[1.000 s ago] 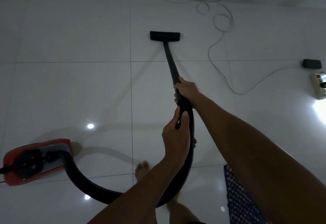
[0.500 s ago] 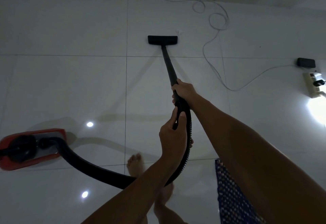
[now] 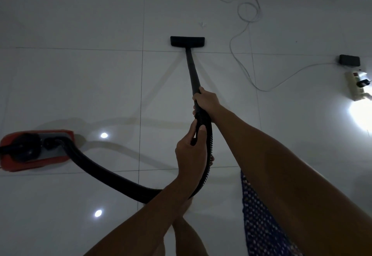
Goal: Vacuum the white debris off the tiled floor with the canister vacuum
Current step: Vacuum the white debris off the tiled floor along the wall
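A red canister vacuum [image 3: 38, 151] sits on the white tiled floor [image 3: 80, 84] at the left. Its black ribbed hose [image 3: 112, 177] curves right to a black wand [image 3: 192, 72] ending in a flat floor nozzle [image 3: 187, 41]. My right hand [image 3: 205, 102] grips the wand where it meets the hose. My left hand [image 3: 191, 153] grips the hose just below it. A small speck of white debris [image 3: 203, 23] lies on the tile just beyond the nozzle, apart from it.
A thin white cable [image 3: 247, 14] loops across the floor at the back right toward a dark adapter [image 3: 349, 60] and a white power strip [image 3: 357, 83]. A bright light patch lies below the strip. A dotted blue mat [image 3: 261, 225] lies at the lower right. My bare leg [image 3: 187, 231] shows below my arms.
The nozzle has been drawn back toward me, away from the white speck it was beside. My view has shifted, and both hands keep their grip.
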